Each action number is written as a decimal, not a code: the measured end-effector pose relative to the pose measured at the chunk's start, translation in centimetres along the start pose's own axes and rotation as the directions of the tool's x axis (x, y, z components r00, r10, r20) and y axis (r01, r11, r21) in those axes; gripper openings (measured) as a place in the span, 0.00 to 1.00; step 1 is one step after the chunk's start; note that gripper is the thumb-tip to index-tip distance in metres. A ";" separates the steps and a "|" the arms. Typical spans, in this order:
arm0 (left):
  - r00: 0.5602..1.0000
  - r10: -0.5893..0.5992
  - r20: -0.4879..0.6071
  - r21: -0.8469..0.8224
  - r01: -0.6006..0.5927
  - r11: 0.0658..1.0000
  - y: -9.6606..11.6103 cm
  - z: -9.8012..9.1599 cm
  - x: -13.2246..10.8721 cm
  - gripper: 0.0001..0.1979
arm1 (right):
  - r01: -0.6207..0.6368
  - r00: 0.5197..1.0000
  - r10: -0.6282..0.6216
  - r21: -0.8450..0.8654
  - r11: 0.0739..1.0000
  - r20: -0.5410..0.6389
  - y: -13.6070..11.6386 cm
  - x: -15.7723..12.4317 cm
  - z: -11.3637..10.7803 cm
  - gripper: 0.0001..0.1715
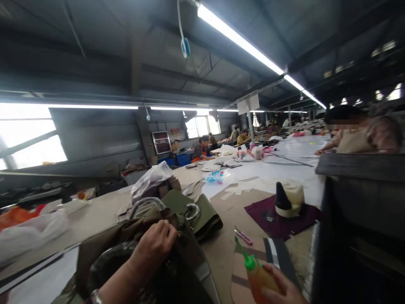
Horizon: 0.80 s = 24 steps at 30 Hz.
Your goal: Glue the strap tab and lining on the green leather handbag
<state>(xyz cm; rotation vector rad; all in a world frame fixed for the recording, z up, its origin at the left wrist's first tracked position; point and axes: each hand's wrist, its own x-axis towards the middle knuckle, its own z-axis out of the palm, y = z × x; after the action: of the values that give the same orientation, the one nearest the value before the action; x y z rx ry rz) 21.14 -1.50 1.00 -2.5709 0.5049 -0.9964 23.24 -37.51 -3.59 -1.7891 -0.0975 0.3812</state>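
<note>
My left hand is closed on the top edge of an olive-green handbag, which has plastic-wrapped handles. In my right hand is a squeeze bottle with a green nozzle and orange-yellow contents, its tip pointing up and left. Just beyond the bottle lies a pink utility knife. Beneath the bottle are brown and dark flat pieces. A second green bag rests behind the one I grip. The lower part of my right hand is cut off by the frame.
A cream-and-black object sits on a maroon cloth to the right. Clear plastic covers items at the back left. A dark padded block borders the table's right side. A person is behind it; others work farther off.
</note>
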 end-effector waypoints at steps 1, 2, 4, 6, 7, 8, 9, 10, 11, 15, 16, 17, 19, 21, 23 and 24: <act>1.000 0.004 0.000 0.030 -0.004 1.000 -0.2 0.0 0.3 0.11 | 0.056 0.998 -0.057 -0.021 0.998 -0.033 -0.1 0.6 0.4 0.35; 1.000 0.002 -0.002 0.049 -0.002 0.999 -0.2 0.1 0.6 0.10 | 0.111 0.990 -0.115 -0.057 0.992 -0.076 0.0 1.1 0.7 0.35; 0.999 -0.024 -0.031 0.036 0.025 0.999 0.4 0.1 0.8 0.10 | 0.173 0.971 -0.196 -0.167 0.971 -0.138 1.0 1.8 0.7 0.35; 0.999 -0.023 -0.047 -0.035 0.022 0.999 1.6 0.0 0.7 0.11 | 0.179 0.958 -0.232 -0.279 0.943 -0.171 2.3 2.0 0.2 0.34; 0.998 -0.015 -0.057 -0.068 0.011 0.998 2.2 -0.2 0.7 0.11 | 0.170 0.954 -0.240 -0.334 0.927 -0.178 2.9 1.9 -0.2 0.33; 0.998 -0.006 -0.070 -0.093 0.000 0.996 2.9 -0.6 0.6 0.10 | 0.161 0.954 -0.244 -0.392 0.906 -0.172 3.3 1.7 -0.6 0.32; 0.997 0.003 -0.072 -0.108 -0.011 0.994 3.4 -1.1 0.6 0.10 | 0.148 0.958 -0.241 -0.452 0.880 -0.157 3.4 1.3 -1.0 0.31; 0.997 0.003 -0.074 -0.113 -0.012 0.993 3.9 -1.7 0.6 0.09 | 0.132 0.962 -0.233 -0.506 0.852 -0.141 3.4 0.9 -1.4 0.29; 0.998 0.005 -0.067 -0.117 -0.013 0.993 4.4 -2.4 0.6 0.09 | 0.118 0.971 -0.212 -0.554 0.824 -0.108 3.2 0.6 -1.7 0.29; 0.998 0.056 0.032 -0.143 -0.051 0.988 5.6 -4.7 0.8 0.06 | 0.066 0.989 -0.128 -0.562 0.825 -0.071 2.5 0.2 -2.7 0.31; 0.997 0.067 0.043 -0.153 -0.059 0.986 5.8 -5.0 0.8 0.06 | 0.066 0.991 -0.119 -0.553 0.831 -0.062 2.4 0.3 -2.9 0.32; 0.996 0.075 0.056 -0.162 -0.065 0.985 6.1 -5.3 0.8 0.06 | 0.065 0.991 -0.117 -0.548 0.834 -0.061 2.4 0.3 -3.1 0.33; 0.993 0.087 0.082 -0.170 -0.072 0.983 6.5 -5.8 0.5 0.06 | 0.052 0.987 -0.128 -0.555 0.830 -0.098 2.2 -0.3 -3.6 0.36; 0.990 0.089 0.111 -0.168 -0.070 0.983 6.7 -6.1 0.2 0.06 | 0.016 0.970 -0.152 -0.575 0.818 -0.188 1.4 -1.8 -3.7 0.35; 0.986 0.096 0.139 -0.162 -0.073 0.984 6.8 -6.3 -0.1 0.05 | -0.035 0.953 -0.150 -0.590 0.806 -0.262 -0.2 -4.2 -2.7 0.27; 0.983 0.101 0.152 -0.156 -0.077 0.985 6.8 -6.4 -0.1 0.05 | -0.057 0.950 -0.139 -0.594 0.802 -0.279 -1.1 -5.7 -1.7 0.23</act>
<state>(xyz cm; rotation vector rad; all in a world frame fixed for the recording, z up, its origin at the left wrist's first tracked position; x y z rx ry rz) 15.25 -8.56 2.43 -2.7042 0.6671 -0.7412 18.59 -40.34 -1.01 -2.4526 -0.0345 0.0182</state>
